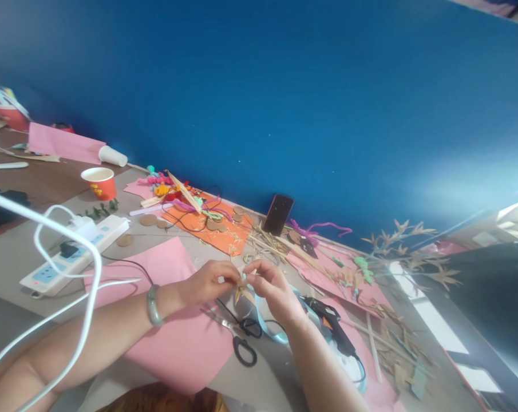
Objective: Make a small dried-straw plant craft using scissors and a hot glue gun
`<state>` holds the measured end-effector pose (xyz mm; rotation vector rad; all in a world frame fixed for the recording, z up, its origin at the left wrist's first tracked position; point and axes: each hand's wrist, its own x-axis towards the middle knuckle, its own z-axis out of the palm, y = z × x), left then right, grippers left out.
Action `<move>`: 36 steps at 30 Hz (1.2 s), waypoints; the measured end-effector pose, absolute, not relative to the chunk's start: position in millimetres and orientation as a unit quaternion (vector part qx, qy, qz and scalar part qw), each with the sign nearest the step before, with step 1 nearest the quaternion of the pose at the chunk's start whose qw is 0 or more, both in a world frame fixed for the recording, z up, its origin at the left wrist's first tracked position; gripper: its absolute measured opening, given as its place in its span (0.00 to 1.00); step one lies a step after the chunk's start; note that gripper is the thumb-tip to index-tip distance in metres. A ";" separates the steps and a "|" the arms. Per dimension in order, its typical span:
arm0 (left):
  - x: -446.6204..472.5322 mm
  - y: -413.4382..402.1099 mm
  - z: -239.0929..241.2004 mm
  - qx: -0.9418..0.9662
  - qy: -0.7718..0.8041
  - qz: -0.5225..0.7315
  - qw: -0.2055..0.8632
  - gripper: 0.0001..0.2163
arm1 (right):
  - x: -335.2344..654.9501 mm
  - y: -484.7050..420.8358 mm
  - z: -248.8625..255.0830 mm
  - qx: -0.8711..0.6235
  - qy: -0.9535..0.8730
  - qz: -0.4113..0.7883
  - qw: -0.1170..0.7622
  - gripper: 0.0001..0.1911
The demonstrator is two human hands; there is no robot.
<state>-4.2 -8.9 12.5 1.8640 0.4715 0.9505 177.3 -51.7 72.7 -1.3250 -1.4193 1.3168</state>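
My left hand (218,280), with a pale green bangle (154,306) on its wrist, is closed in a pinch at the middle of the table. Facing it, my right hand (276,289) is also closed, thumb and forefinger together. Between the fingertips is a small tan piece like a dried leaf (242,296), its pointed ends hanging down; its upper part is hidden by the fingers. Light blue ribbon (263,325) curves below my right hand. Black-handled scissors (244,350) lie just beneath the hands, and a black glue gun (336,326) lies right of my right forearm.
Pink paper (177,355) lies under my left forearm. A white power strip (76,257) with cords and a red paper cup (99,182) are at left. A phone (279,214) leans against the blue wall (259,103). Dried sprigs (396,246) spread at right; a white cable (96,286) crosses the foreground.
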 end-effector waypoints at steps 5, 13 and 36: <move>-3.9 -9.6 12.6 0.772 0.190 0.371 0.481 0.08 | 183.2 -50.7 74.9 -0.482 -0.580 0.547 0.363 0.13; -2.3 -7.8 6.9 0.798 0.179 0.339 0.466 0.08 | 183.0 -49.2 73.2 -0.476 -0.639 0.494 0.348 0.14; -1.4 -7.3 10.1 0.728 0.266 0.448 0.446 0.04 | 183.6 -50.3 73.1 -0.534 -0.567 0.472 0.413 0.22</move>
